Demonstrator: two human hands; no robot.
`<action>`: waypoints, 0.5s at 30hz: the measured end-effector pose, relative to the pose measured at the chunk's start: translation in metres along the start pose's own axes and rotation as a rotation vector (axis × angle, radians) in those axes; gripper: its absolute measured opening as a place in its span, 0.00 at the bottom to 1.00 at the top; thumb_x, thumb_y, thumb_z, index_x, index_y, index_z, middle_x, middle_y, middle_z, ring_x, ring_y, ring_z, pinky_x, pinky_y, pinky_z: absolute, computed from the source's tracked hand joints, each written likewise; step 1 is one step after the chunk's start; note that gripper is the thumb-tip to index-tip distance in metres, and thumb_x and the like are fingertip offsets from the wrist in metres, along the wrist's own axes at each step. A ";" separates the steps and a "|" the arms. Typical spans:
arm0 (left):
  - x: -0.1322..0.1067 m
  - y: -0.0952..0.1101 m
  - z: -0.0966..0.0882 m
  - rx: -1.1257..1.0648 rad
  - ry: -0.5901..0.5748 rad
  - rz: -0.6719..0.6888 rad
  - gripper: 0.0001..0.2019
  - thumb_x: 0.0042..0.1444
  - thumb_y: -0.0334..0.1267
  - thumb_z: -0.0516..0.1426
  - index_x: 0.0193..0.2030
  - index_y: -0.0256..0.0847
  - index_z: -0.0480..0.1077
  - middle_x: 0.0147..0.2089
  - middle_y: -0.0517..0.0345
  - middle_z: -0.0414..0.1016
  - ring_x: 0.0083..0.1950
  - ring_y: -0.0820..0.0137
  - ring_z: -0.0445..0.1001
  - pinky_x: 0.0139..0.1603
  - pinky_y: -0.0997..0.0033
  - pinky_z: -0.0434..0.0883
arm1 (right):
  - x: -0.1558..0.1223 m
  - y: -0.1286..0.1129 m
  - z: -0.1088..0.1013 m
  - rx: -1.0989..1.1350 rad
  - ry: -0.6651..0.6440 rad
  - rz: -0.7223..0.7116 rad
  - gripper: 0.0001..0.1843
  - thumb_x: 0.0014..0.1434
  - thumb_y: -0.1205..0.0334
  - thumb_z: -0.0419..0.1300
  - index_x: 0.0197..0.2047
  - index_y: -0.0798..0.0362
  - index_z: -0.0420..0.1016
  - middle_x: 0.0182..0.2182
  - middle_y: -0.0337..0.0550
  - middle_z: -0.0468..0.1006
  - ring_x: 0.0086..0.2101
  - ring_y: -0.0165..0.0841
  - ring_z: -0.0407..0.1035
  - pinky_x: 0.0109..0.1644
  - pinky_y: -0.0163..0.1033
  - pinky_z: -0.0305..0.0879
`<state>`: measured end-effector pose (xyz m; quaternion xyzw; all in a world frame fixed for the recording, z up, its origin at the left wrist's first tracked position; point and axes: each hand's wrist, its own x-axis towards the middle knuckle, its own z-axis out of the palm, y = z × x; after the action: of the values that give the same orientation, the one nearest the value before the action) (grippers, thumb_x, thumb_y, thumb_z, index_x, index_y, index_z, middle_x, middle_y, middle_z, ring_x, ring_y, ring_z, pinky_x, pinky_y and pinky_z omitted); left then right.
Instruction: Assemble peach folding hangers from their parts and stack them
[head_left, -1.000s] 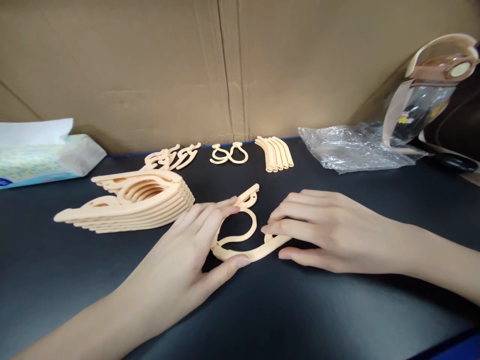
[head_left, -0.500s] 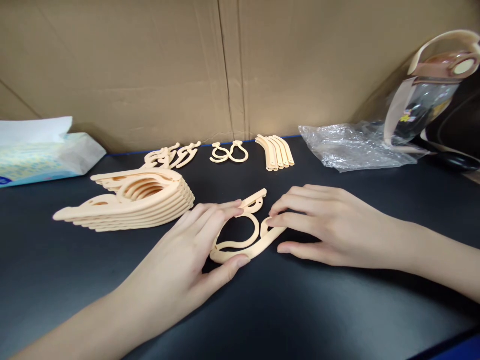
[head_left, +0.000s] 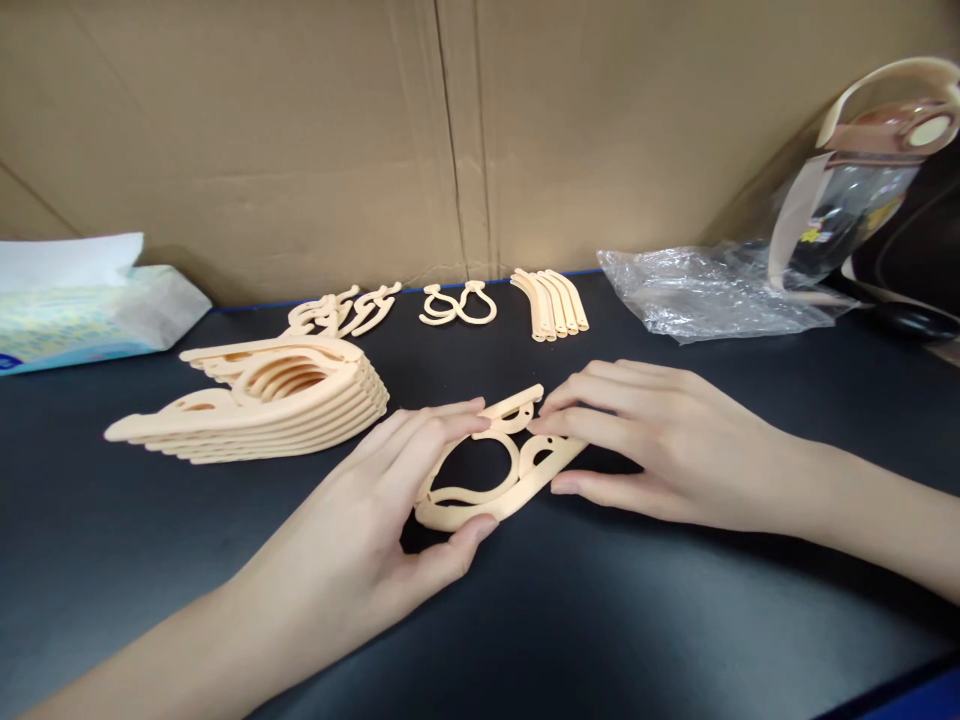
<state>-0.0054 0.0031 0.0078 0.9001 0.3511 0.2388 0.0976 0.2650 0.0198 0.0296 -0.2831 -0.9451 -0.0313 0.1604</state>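
A peach plastic folding hanger lies on the black table between my hands, its hook loop folded between its arms. My left hand pinches its left end, thumb below and fingers on top. My right hand presses its right arm with fingertips and thumb closed on it. A stack of folded hangers of the same colour sits to the left of my hands.
At the back lie loose hanger parts: small pieces, hook loops and curved arms. A tissue pack is far left, a crumpled clear bag and a transparent bottle far right. A cardboard wall stands behind.
The hanger's arms have swung closer around the hook loop, and its right end has lifted and moved slightly away from me. My right hand has followed it.
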 end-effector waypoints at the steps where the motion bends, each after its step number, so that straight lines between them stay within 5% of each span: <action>1: 0.000 0.000 0.000 0.009 0.006 0.011 0.22 0.66 0.40 0.57 0.64 0.46 0.59 0.65 0.58 0.69 0.64 0.69 0.69 0.65 0.73 0.64 | 0.000 0.000 -0.001 0.001 0.007 0.016 0.16 0.69 0.54 0.56 0.48 0.57 0.77 0.44 0.51 0.80 0.41 0.41 0.73 0.45 0.46 0.70; 8: 0.003 0.004 -0.004 0.075 0.019 0.109 0.22 0.65 0.35 0.58 0.64 0.43 0.60 0.66 0.55 0.68 0.67 0.70 0.65 0.68 0.72 0.60 | -0.002 0.003 0.003 0.148 0.140 0.285 0.28 0.68 0.50 0.59 0.63 0.58 0.66 0.54 0.53 0.75 0.51 0.41 0.71 0.53 0.46 0.68; 15: 0.001 0.003 -0.004 0.058 0.019 0.070 0.21 0.65 0.37 0.59 0.63 0.44 0.61 0.66 0.56 0.67 0.67 0.70 0.65 0.67 0.73 0.61 | 0.004 0.001 -0.001 0.838 -0.117 0.680 0.32 0.59 0.49 0.66 0.62 0.49 0.64 0.34 0.35 0.79 0.29 0.29 0.69 0.33 0.37 0.66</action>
<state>-0.0052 0.0017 0.0127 0.9119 0.3273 0.2404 0.0598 0.2625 0.0226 0.0314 -0.4859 -0.7392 0.4174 0.2079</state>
